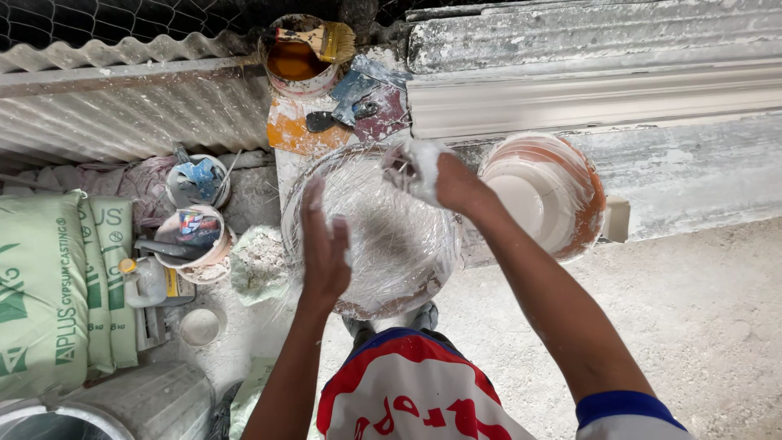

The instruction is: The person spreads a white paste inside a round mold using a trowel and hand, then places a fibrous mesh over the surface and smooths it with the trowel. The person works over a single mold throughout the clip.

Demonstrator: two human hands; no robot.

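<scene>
A wide round basin [423,281], coated in white plaster with pale fibres spread across it, sits below me. My left hand [323,248] is flat and upright over its left part, fingers together and dusted white. At the far rim, my right hand [428,173] is caked in white plaster and its fingers are curled on a clump of the wet fibre. Both forearms reach down from my red, white and blue shirt.
An orange-rimmed bowl of white plaster [544,195] stands right of the basin. A pot with a brush [303,54] is beyond it. Green sacks [49,285], small tubs [195,181] and a long white moulding [595,98] surround the spot.
</scene>
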